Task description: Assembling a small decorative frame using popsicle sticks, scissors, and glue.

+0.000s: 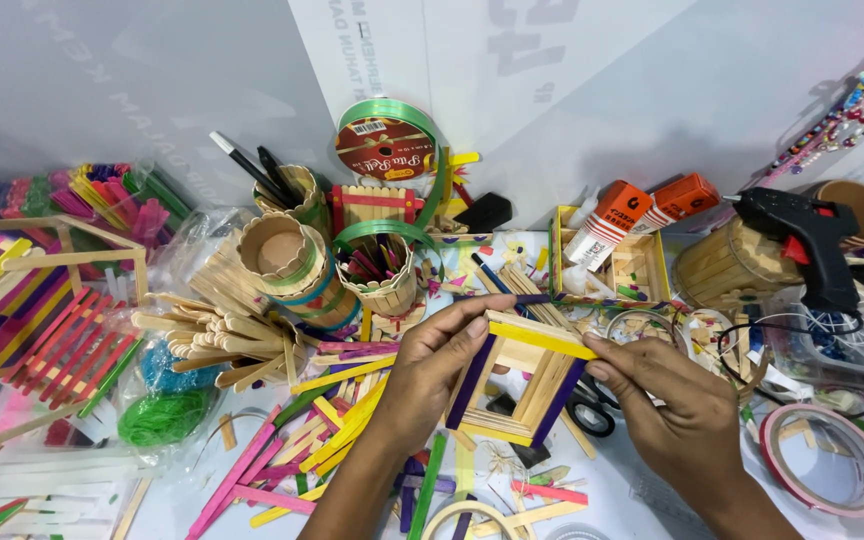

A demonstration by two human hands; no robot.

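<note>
At the centre of the frame both hands are holding a square frame of craft sticks (524, 385), built of plain, yellow and purple sticks and tilted up off the worktop (612, 500). The left hand (430, 370) is gripping the frame's left side, its thumb and fingers closed on the upper left corner, while the right hand (667, 405) is pinching the upper right end of the yellow stick (540, 335) lying along the frame's top edge. Below and to the left of the frame, loose coloured sticks (332, 430) are lying scattered across the worktop, and a pair of scissors (592, 410) is showing just beneath the frame's right side. Above the left hand, stick-built cups (287, 260) are standing near the middle of the frame, one of them holding more sticks. At the upper right a black glue gun (807, 240) is resting, and a roll of tape (820, 458) is lying at the lower right.
</note>
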